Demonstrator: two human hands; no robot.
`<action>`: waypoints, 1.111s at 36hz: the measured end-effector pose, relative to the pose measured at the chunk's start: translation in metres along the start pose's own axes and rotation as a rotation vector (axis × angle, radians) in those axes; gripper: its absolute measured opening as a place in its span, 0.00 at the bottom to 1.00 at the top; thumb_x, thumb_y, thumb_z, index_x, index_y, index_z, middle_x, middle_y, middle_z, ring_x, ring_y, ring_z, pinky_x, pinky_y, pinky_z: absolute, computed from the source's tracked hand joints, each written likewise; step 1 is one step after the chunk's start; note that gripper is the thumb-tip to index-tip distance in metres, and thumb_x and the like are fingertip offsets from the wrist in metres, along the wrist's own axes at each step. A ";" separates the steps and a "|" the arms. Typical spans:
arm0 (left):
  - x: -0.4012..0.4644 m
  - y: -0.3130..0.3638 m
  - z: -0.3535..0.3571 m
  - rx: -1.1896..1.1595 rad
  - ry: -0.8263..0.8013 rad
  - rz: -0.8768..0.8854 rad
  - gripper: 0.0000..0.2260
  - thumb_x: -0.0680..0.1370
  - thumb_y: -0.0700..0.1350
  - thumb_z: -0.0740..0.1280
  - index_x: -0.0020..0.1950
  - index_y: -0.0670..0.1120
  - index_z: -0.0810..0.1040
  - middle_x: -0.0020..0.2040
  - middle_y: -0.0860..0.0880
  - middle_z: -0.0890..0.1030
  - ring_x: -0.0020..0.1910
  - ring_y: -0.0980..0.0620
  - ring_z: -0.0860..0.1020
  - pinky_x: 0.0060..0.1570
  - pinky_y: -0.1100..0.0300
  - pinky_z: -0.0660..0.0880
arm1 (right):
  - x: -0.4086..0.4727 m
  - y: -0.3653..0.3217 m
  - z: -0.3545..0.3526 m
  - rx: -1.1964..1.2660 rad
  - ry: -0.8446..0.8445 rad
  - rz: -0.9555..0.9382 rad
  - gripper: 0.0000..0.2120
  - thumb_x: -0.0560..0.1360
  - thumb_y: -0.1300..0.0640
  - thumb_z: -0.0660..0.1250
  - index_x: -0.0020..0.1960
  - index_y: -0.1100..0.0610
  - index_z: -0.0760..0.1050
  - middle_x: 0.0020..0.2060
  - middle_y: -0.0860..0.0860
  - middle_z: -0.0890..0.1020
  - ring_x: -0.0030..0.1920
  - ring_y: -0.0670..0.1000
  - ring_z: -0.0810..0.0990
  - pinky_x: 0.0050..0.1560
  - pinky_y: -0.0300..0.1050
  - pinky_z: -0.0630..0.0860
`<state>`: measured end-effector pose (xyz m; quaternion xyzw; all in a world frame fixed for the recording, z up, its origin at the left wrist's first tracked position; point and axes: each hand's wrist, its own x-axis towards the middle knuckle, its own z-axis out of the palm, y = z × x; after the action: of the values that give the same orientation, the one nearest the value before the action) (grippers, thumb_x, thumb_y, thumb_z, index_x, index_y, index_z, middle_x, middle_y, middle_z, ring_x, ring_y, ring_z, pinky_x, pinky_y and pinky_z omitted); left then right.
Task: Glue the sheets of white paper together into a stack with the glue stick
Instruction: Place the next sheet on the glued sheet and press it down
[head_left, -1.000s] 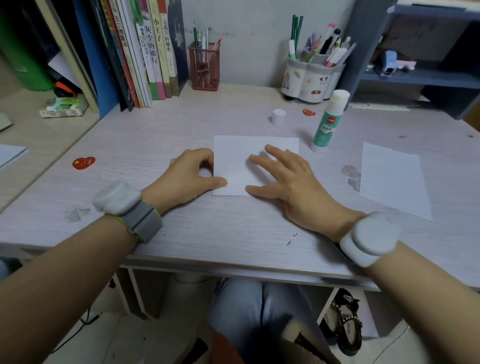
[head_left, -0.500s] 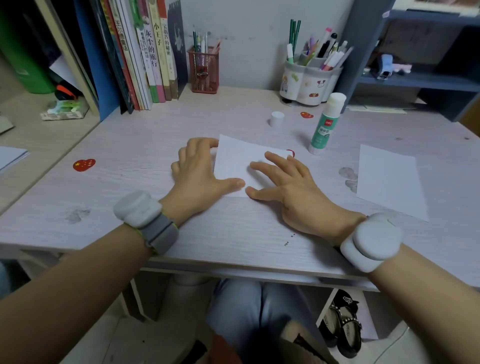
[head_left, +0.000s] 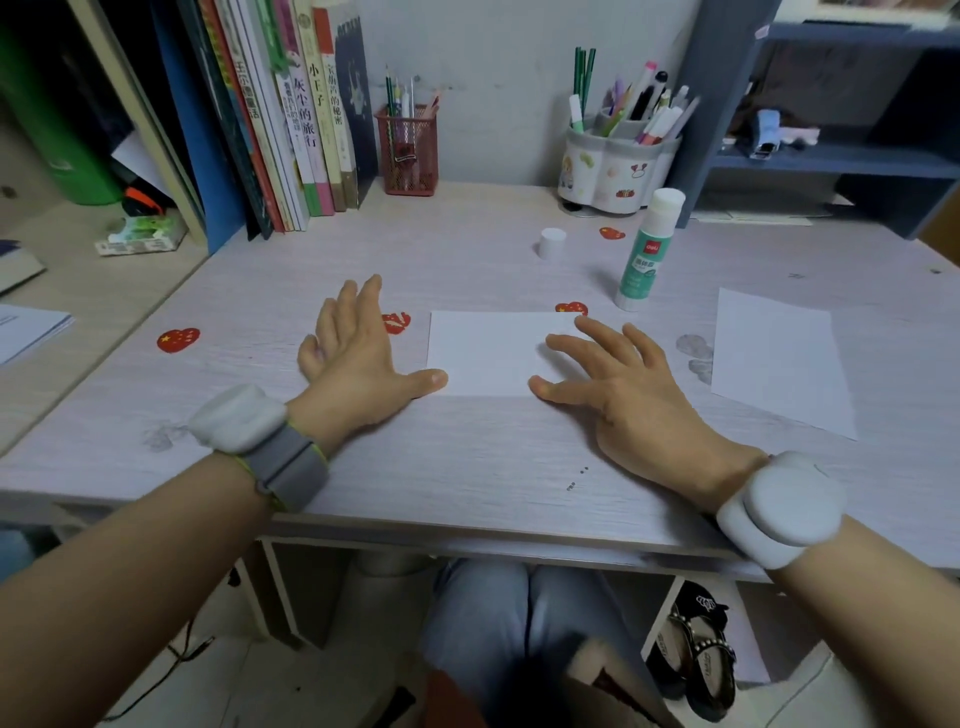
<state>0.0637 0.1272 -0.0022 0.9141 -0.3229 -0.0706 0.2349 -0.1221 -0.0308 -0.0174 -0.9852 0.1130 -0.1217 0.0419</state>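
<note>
A small white paper stack (head_left: 488, 351) lies flat in the middle of the desk. My right hand (head_left: 613, 379) rests on its right part with fingers spread and straight. My left hand (head_left: 353, 348) lies flat on the desk just left of the stack, its thumb tip at the stack's lower left corner. The glue stick (head_left: 647, 249) stands upright behind the stack to the right, uncapped, its white cap (head_left: 551, 243) lying apart to the left. A separate white sheet (head_left: 779, 358) lies at the right.
Books (head_left: 291, 119) stand at the back left beside a red mesh pen holder (head_left: 408, 148). A white pen cup (head_left: 615, 161) and a grey-blue shelf (head_left: 831, 156) fill the back right. Red heart stickers (head_left: 178, 339) dot the desk (head_left: 467, 467).
My left hand has slid off the stack's left edge onto the bare desk, fingers straightened. The stack, turned askew half a second ago, lies square again. My right hand stays on it.
</note>
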 end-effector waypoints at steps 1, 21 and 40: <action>0.000 -0.001 -0.001 0.000 -0.008 -0.001 0.49 0.70 0.58 0.71 0.76 0.51 0.39 0.77 0.50 0.40 0.76 0.49 0.40 0.72 0.47 0.43 | -0.002 0.003 -0.001 0.004 -0.004 0.012 0.32 0.64 0.67 0.51 0.60 0.49 0.79 0.67 0.57 0.73 0.73 0.62 0.61 0.69 0.64 0.51; 0.014 0.010 0.004 0.107 -0.341 0.622 0.23 0.81 0.38 0.57 0.75 0.45 0.57 0.77 0.52 0.54 0.76 0.56 0.46 0.69 0.66 0.37 | 0.014 -0.021 -0.009 0.137 -0.139 -0.095 0.20 0.82 0.51 0.52 0.71 0.53 0.68 0.72 0.45 0.66 0.74 0.44 0.60 0.68 0.30 0.50; 0.019 0.026 0.016 0.030 -0.382 0.436 0.27 0.82 0.46 0.54 0.77 0.50 0.45 0.78 0.52 0.47 0.76 0.51 0.44 0.71 0.62 0.42 | 0.065 -0.020 0.003 0.085 -0.301 0.026 0.24 0.83 0.53 0.47 0.78 0.53 0.49 0.77 0.48 0.51 0.77 0.48 0.49 0.75 0.44 0.44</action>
<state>0.0600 0.0915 -0.0031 0.7966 -0.5513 -0.1847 0.1657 -0.0558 -0.0261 -0.0035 -0.9882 0.1127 0.0231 0.1014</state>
